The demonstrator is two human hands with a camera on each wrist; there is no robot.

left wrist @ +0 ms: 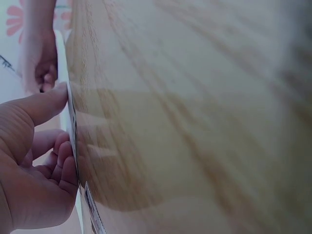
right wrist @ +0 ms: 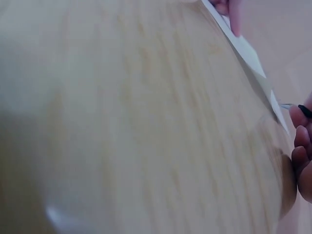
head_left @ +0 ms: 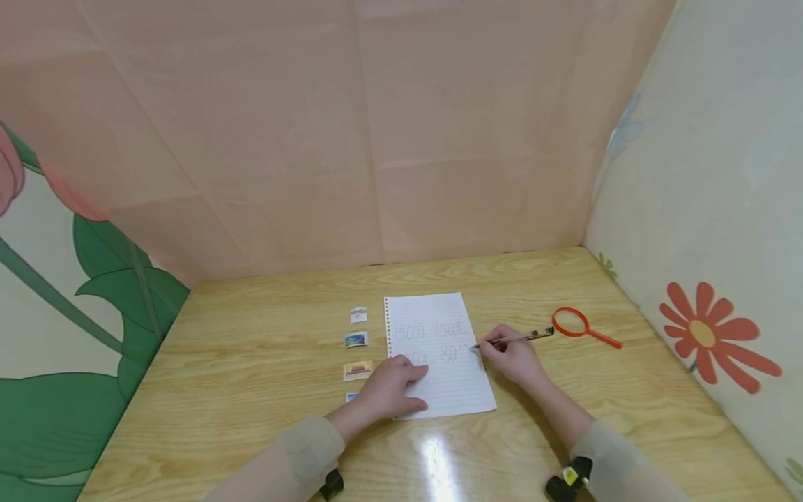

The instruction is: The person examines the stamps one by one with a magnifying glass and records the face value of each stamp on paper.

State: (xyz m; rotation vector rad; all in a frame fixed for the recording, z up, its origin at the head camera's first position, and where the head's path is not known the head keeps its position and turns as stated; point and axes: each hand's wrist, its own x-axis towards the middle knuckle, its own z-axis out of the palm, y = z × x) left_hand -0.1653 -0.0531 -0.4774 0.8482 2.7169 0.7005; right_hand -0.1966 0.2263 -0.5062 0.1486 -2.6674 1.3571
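A lined sheet of paper point(head_left: 439, 390) with punched holes down its left side lies on the table, bearing handwritten numbers such as 150 and 80. My left hand point(head_left: 390, 388) rests on its lower left part, thumb and fingertips pressing it down; the left wrist view shows the fingers loosely bent. At the sheet's right edge, my right hand point(head_left: 516, 357) pinches a pen point(head_left: 533, 335), its tip at the paper beside the 80. Several small stamps stand in a column left of the sheet, among them a blue-green stamp point(head_left: 356, 339) and a yellowish stamp point(head_left: 357, 371). The lowest is partly hidden by my left hand.
A red-rimmed magnifying glass point(head_left: 603, 339) lies on the wooden table point(head_left: 263, 348), right of the pen. A pinkish cloth wall point(head_left: 301, 139) closes off the back. Walls with painted flowers and leaves stand on both sides.
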